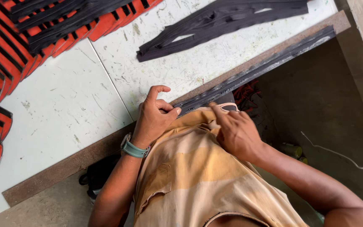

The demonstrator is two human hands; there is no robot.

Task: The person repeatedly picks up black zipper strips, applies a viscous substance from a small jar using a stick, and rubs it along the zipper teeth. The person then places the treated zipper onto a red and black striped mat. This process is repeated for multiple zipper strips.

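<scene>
1. Looking down from the head camera, the nearest thing is the person's own torso in a faded tan sleeveless shirt [198, 176] with a torn chest pocket.
2. Left hand [154, 117]: it wears a teal-strapped wristwatch [133, 149] and rests at the table edge, thumb and curled fingers pinched shut on the near end of a long black zipper tape [257, 69]; the index finger is raised and hooked.
3. Right hand [236, 130]: it lies just beside the left hand, close to the shirt, fingers bent toward the same near end of the tape. Whether these fingers actually grip the tape cannot be told, because the hand's back hides the contact.
4. Zipper tape: it runs along the brown wooden edge strip [76, 162] of the table, from the 2 hands up toward the far right corner.
5. Table [64, 109]: a scratched, whitish surface with a seam between 2 panels.
6. Farther on the tabletop, well apart from the hands, lies a loose bundle of black zipper strips [223, 21].
7. At the far left, overlapping red fabric pieces with black zippers [5, 46] are stacked in a fanned row.
8. Below the table, on the right, a grey floor [328, 105] carries a thin white cable [341, 155].
</scene>
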